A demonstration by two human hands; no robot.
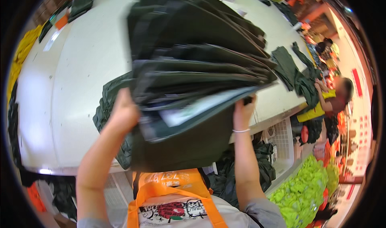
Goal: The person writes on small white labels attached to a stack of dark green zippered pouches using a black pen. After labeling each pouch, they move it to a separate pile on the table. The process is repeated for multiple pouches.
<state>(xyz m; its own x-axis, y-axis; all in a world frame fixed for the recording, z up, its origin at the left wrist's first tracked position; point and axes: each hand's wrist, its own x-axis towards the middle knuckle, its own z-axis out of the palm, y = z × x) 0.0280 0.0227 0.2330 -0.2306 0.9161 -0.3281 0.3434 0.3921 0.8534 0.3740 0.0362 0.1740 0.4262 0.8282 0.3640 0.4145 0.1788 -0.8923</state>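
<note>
A thick stack of folded dark green fabric bags (193, 63) is raised above the white table (72, 83), fanned out toward the far side. My left hand (122, 111) presses up under the stack's near left corner. My right hand (242, 112), a thin band on its wrist, grips the near right edge. A pale sheet or label shows between the lower layers. A dark panel of the bottom bag hangs down toward my orange apron (173, 188).
More dark green fabric lies crumpled on the table under the stack (106, 107) and at the right end (295, 73). A person in a yellow vest (331, 101) works at the right. Bright green fabric (301, 192) is piled on the floor; yellow fabric (22, 55) hangs at the left.
</note>
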